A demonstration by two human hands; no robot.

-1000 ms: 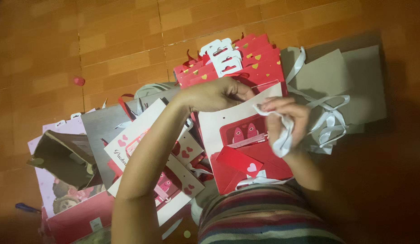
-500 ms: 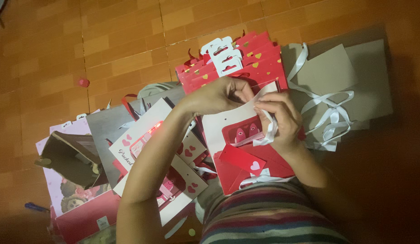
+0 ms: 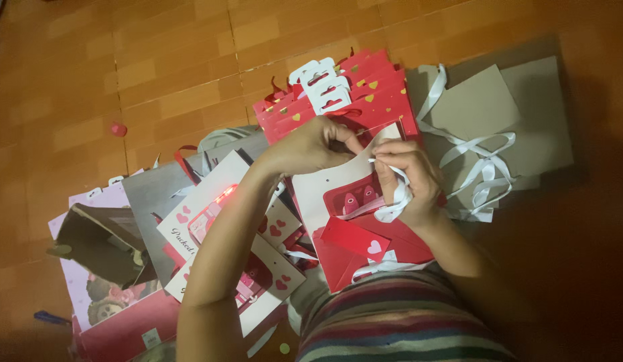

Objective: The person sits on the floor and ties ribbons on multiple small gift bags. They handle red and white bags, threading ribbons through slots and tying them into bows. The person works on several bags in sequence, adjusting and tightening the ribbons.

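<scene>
Pinching white ribbon [image 3: 394, 201] at gift bag [image 3: 325, 191]; both hands.

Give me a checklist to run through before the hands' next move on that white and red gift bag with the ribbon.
1. Left hand grips the top edge of the white and red gift bag: ok.
2. Right hand holds the white ribbon: ok.
3. Ribbon end passed through the bag's hole: cannot tell, fingers hide it.
4. Bag lies flat on the lap, over a red bag: ok.
5. Stack of red heart bags beyond the hands, apart from them: ok.
6. Grey bags with white ribbons lie clear of the right hand: ok.
</scene>
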